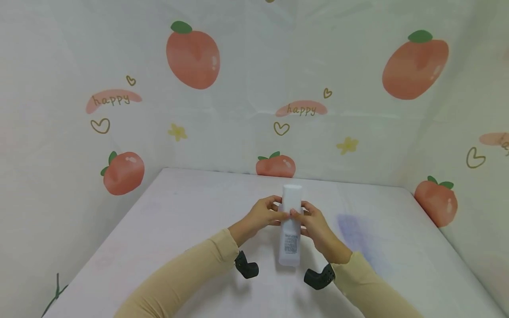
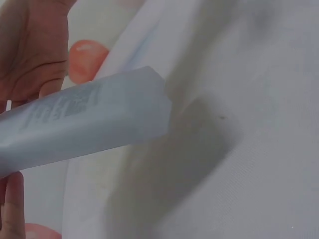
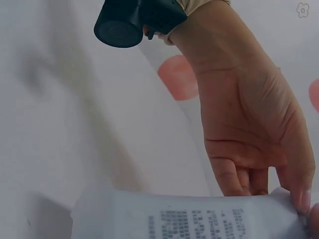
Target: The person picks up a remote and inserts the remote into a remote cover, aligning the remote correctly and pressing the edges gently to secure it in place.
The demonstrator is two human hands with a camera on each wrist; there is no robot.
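One white bottle is held above the middle of the white table, its cap end pointing away from the person. The left hand and the right hand flank the bottle's upper half, fingers curled around it and thumbs pressed on its front. Two hands, one bottle; two black wrist cameras hang just beside the bottle's lower end.

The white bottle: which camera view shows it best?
The head view: the whole white bottle shows there, held by the left hand and the right hand. The left wrist view shows only its blurred end, the right wrist view only its printed side.
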